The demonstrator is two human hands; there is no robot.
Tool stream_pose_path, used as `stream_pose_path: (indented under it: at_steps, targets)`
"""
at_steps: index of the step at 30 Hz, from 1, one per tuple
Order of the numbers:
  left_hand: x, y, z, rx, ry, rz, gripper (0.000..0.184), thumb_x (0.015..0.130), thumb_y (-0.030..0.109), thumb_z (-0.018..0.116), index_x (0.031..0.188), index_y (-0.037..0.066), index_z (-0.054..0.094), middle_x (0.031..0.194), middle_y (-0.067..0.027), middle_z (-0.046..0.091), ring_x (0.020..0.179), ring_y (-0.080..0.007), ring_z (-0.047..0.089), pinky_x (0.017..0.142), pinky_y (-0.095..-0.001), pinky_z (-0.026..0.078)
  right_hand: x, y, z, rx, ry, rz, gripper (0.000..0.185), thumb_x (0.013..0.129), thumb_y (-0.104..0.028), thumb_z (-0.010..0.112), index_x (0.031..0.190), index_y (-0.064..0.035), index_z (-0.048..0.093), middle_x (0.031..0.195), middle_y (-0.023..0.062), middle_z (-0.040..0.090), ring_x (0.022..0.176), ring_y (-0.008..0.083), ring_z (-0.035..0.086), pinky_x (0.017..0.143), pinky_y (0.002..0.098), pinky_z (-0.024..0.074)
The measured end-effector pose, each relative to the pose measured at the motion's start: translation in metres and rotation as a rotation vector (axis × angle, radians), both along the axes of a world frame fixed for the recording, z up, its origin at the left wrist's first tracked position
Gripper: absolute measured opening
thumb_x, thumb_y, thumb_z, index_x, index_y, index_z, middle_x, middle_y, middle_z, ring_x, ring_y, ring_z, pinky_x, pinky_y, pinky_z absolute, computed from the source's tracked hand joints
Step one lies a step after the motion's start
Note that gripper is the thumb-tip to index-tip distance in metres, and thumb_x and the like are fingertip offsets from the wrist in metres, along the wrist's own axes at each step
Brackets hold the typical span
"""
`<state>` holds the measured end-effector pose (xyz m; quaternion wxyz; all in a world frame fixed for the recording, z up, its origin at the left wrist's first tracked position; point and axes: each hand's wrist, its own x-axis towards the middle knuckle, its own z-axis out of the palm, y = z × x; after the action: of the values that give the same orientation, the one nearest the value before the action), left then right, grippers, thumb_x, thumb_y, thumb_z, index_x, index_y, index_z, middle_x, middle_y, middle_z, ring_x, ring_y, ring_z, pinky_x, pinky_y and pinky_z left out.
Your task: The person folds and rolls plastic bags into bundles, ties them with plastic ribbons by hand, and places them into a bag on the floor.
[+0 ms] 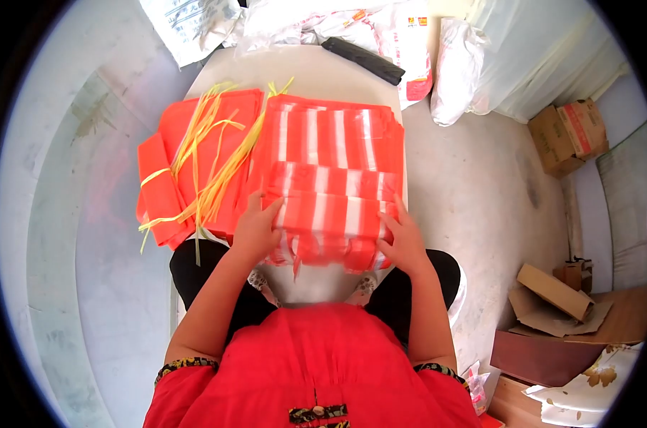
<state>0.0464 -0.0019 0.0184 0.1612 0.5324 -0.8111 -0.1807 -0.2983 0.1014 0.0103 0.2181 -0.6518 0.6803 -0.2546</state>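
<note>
A stack of red-and-white striped plastic bags (330,139) lies flat on the table before me. Its near part is folded into a layered bundle (334,214), and the lower edge of that is smeared by motion. At the bundle's left edge, my left hand (258,227) grips the plastic, thumb on the near side. My right hand (403,239) holds the opposite edge, its thumb over the striped plastic and its fingers along the side. Left of the stack are plain red bags (230,118), with yellow plastic ties (223,178) strewn over them and a tied red roll (163,189).
A black roll (363,61) lies at the table's far end, near white printed sacks (409,43). On the floor to the right stand a cardboard box (569,137) and opened cardboard (559,307). The pale wall (116,250) runs along the left.
</note>
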Motion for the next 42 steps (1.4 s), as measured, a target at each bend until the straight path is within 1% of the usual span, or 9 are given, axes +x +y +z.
stream_pose_path:
  at_steps: [5, 13, 17, 22, 25, 28, 33, 39, 42]
  targets:
    - [-0.003, -0.003, -0.013, -0.135, -0.122, -0.087, 0.064, 0.079, 0.005, 0.067, 0.142, 0.009, 0.061, 0.145, -0.0224, 0.053, 0.117, -0.0419, 0.064, 0.097, -0.0480, 0.054, -0.003, 0.004, -0.015, -0.057, 0.229, 0.047, 0.061, 0.081, -0.014, 0.070, 0.141, -0.0102, 0.063, 0.163, 0.0114, 0.043, 0.128, 0.0395, 0.053, 0.111, 0.0444, 0.0473]
    - [0.005, -0.005, -0.021, -0.382, -0.137, -0.190, 0.050, 0.077, 0.002, 0.067, 0.128, 0.006, 0.069, 0.136, -0.0173, 0.063, 0.109, -0.0372, 0.065, 0.092, -0.0482, 0.054, -0.005, 0.000, -0.023, -0.198, 0.362, 0.052, 0.053, 0.082, -0.007, 0.070, 0.135, -0.0124, 0.066, 0.158, 0.0075, 0.050, 0.136, 0.0423, 0.050, 0.111, 0.0480, 0.0476]
    - [0.017, -0.016, -0.002, -0.438, -0.021, -0.334, 0.034, 0.082, 0.003, 0.068, 0.116, 0.004, 0.073, 0.122, -0.0157, 0.070, 0.110, -0.0340, 0.066, 0.092, -0.0450, 0.054, -0.024, -0.003, -0.014, -0.280, 0.179, 0.179, 0.037, 0.086, -0.004, 0.070, 0.122, -0.0083, 0.071, 0.150, 0.0104, 0.057, 0.139, 0.0402, 0.050, 0.107, 0.0454, 0.0500]
    - [0.024, -0.021, 0.013, 0.261, 0.405, -0.067, 0.023, 0.100, 0.022, 0.069, 0.105, -0.001, 0.071, 0.088, -0.0145, 0.070, 0.082, -0.0281, 0.070, 0.073, -0.0365, 0.052, -0.028, -0.007, 0.002, -0.008, -0.526, -0.124, 0.015, 0.097, -0.006, 0.067, 0.112, -0.0026, 0.070, 0.107, 0.0045, 0.072, 0.107, 0.0174, 0.064, 0.088, 0.0317, 0.0530]
    - [0.012, -0.036, 0.006, 0.176, 0.436, 0.035, 0.023, 0.100, 0.021, 0.069, 0.103, -0.002, 0.069, 0.080, -0.0154, 0.068, 0.080, -0.0307, 0.070, 0.073, -0.0394, 0.052, -0.028, -0.030, -0.003, 0.021, -0.565, -0.253, 0.024, 0.100, -0.018, 0.068, 0.117, -0.0009, 0.068, 0.100, 0.0090, 0.073, 0.091, 0.0173, 0.068, 0.082, 0.0320, 0.0535]
    - [-0.004, -0.049, 0.010, 0.166, 0.363, 0.137, 0.022, 0.099, 0.019, 0.068, 0.111, 0.000, 0.066, 0.089, -0.0166, 0.070, 0.088, -0.0325, 0.070, 0.075, -0.0404, 0.053, -0.027, -0.059, -0.019, -0.090, -0.473, -0.336, 0.036, 0.100, -0.026, 0.069, 0.125, -0.0011, 0.065, 0.101, 0.0139, 0.074, 0.090, 0.0223, 0.071, 0.082, 0.0347, 0.0544]
    - [-0.025, -0.062, -0.010, -0.314, 0.292, 0.057, 0.036, 0.095, 0.018, 0.068, 0.127, 0.004, 0.061, 0.125, -0.0203, 0.064, 0.116, -0.0380, 0.062, 0.097, -0.0447, 0.051, -0.022, -0.083, -0.038, -0.327, -0.177, -0.379, 0.045, 0.098, -0.024, 0.069, 0.135, -0.0018, 0.059, 0.121, 0.0214, 0.069, 0.110, 0.0324, 0.067, 0.097, 0.0439, 0.0517]
    - [-0.075, -0.012, -0.013, -0.368, 0.021, -0.413, 0.058, 0.085, 0.010, 0.069, 0.141, 0.002, 0.057, 0.151, -0.0188, 0.054, 0.143, -0.0366, 0.049, 0.116, -0.0487, 0.042, 0.060, -0.066, 0.010, -0.239, 0.170, 0.295, 0.059, 0.090, -0.016, 0.072, 0.145, -0.0034, 0.054, 0.153, 0.0200, 0.051, 0.145, 0.0367, 0.045, 0.119, 0.0486, 0.0374]
    - [-0.081, -0.018, -0.036, -0.407, -0.052, -0.355, 0.057, 0.084, 0.007, 0.065, 0.140, 0.000, 0.057, 0.152, -0.0182, 0.055, 0.143, -0.0356, 0.050, 0.117, -0.0491, 0.042, 0.067, -0.072, -0.013, -0.311, 0.289, 0.349, 0.065, 0.087, -0.015, 0.073, 0.148, -0.0062, 0.053, 0.156, 0.0158, 0.050, 0.147, 0.0347, 0.044, 0.121, 0.0484, 0.0352]
